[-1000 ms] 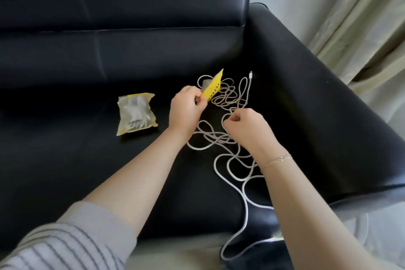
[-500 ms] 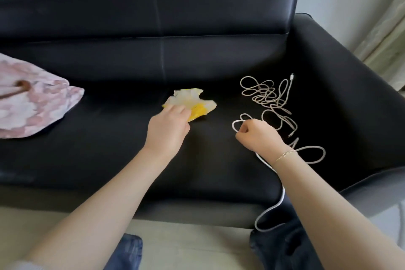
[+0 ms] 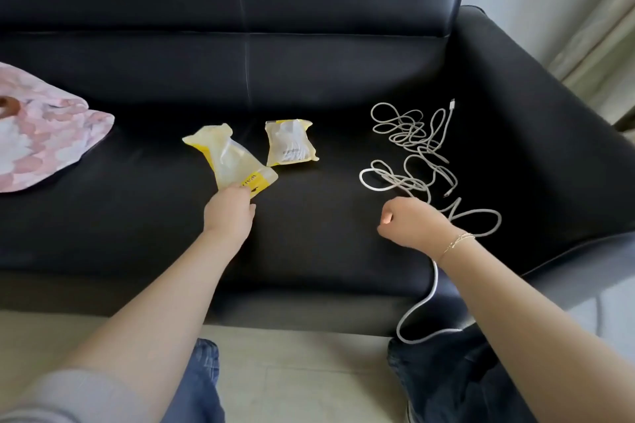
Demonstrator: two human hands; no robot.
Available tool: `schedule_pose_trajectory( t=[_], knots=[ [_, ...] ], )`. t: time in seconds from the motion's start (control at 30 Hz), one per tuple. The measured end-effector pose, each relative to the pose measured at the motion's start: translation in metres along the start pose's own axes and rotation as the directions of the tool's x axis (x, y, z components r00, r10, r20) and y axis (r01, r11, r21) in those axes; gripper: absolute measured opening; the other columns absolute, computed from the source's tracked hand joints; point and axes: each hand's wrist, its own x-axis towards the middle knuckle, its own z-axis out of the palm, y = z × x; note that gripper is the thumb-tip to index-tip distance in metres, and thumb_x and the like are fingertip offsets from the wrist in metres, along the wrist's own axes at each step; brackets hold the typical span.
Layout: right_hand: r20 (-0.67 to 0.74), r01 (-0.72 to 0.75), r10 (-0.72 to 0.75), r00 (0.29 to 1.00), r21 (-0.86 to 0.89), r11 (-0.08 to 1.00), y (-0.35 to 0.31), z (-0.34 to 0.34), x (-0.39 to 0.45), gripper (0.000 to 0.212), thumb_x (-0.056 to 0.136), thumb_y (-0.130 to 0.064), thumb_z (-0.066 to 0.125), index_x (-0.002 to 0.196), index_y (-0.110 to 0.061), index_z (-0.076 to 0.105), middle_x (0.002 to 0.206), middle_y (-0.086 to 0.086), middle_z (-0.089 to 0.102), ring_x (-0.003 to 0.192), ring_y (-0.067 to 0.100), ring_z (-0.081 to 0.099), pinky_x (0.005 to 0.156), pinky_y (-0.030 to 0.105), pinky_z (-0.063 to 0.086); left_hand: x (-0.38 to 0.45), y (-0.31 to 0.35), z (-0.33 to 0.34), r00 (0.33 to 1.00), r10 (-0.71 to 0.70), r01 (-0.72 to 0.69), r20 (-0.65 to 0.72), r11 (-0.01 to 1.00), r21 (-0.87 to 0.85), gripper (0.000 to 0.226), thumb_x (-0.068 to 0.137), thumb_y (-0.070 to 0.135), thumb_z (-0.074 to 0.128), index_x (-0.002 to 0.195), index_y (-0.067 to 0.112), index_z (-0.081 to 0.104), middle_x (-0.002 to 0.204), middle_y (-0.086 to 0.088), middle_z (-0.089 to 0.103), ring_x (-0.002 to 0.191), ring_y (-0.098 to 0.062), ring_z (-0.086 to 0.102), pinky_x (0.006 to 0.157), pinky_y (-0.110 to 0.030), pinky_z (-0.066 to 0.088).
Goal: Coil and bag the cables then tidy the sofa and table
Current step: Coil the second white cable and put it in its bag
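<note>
At centre frame the left hand point(image 3: 229, 213) pinched the near yellow corner of an empty yellow-and-clear plastic bag point(image 3: 231, 159) lying on the black leather sofa point(image 3: 137, 223), with a second, filled bag point(image 3: 289, 142) just beside it to the right. The right hand point(image 3: 410, 225), fingers curled, gripped the white cable point(image 3: 417, 312). That cable sprawled in loose tangles at right of frame and trailed off the seat's front edge, while a pink patterned cushion point(image 3: 44, 134) sat at far left.

Soft daylight enters from the right. The sofa point(image 3: 309, 244) leather shows faint sheen. Edges bend; near sleeve blurred.
</note>
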Motion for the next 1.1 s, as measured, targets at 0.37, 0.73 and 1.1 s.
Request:
schedule_pose_trajectory(
  t=[0.37,0.73,1.1],
  knots=[
    [-0.376,-0.238,0.249,0.893,0.077,0.968,0.063,-0.046,-0.014,0.029,0.085,-0.026,0.065,0.111,-0.015,0.059,0.117,0.013,0.053,0.112,0.033,0.050,0.085,0.037,0.046,-0.019,0.080,-0.032,0.969,0.192,-0.242,-0.159,0.870,-0.428,0.034,0.096,0.018,0.056,0.129,0.017,0.060,0.133,0.001,0.056,0.113,-0.018,0.058,0.093,-0.033,0.051],
    [0.091,-0.103,0.087,0.992,0.185,0.977,0.049,-0.008,0.003,0.032,0.092,-0.003,0.045,0.114,0.000,0.068,0.120,0.013,0.065,0.119,0.026,0.056,0.096,0.024,0.039,-0.011,0.152,-0.006,0.814,0.551,-0.576,-0.185,0.722,-0.384,0.049,0.095,0.021,0.057,0.143,0.025,0.047,0.155,0.001,0.034,0.141,-0.019,0.030,0.109,-0.039,0.033],
    [-0.207,-0.265,0.399,0.893,0.474,0.840,0.075,-0.024,0.035,0.020,0.090,-0.022,0.056,0.107,-0.011,0.054,0.100,0.005,0.058,0.082,0.031,0.066,0.062,0.032,0.053,0.005,0.127,0.004,0.880,0.475,-0.432,0.008,0.806,-0.405,0.017,0.095,0.031,0.060,0.103,0.019,0.070,0.113,0.006,0.056,0.110,-0.014,0.049,0.090,-0.032,0.046]
  ],
)
